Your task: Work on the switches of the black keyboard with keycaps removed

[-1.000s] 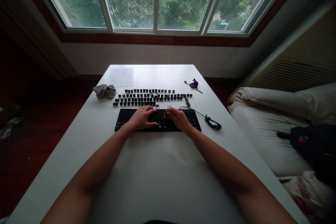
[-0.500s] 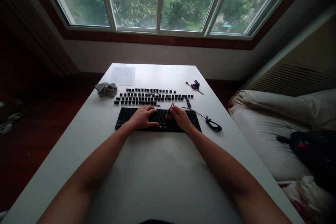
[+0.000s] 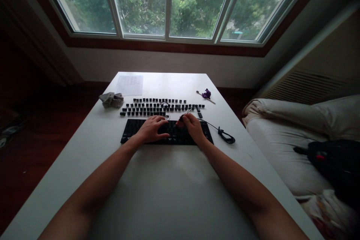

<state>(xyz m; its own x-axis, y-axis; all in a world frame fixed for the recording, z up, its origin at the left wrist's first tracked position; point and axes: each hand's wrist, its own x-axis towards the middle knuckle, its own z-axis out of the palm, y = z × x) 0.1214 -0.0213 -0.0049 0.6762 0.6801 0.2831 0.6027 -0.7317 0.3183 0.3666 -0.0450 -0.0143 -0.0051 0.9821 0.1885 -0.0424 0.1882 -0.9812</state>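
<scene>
A black keyboard [image 3: 132, 129] lies across the white table in front of me, its cable running out at the back right. My left hand [image 3: 153, 128] rests on its middle-left part, fingers spread and thumb apart, holding nothing. Over the right half, my right hand [image 3: 192, 124] pinches a small tool with thin metal prongs [image 3: 186, 112], which point up and away from me. Its lower end is dark and partly hidden by the fingers. Behind the keyboard stand rows of loose black keycaps [image 3: 143, 109]. A small pale ring-shaped item [image 3: 167, 117] sits near my left fingertips.
A grey cloth [image 3: 111, 100] lies at the table's left edge, near a sheet of paper [image 3: 129, 85]. At the back right are a brush [image 3: 209, 100] and a purple crumpled item [image 3: 206, 93]. The coiled cable [image 3: 226, 136] lies right of the keyboard. A sofa [image 3: 275, 150] stands beside the table.
The view has shifted slightly, so the table appears a little lower and further left. My right hand has tilted the pronged tool more to the right. My left hand stays on the keyboard.
</scene>
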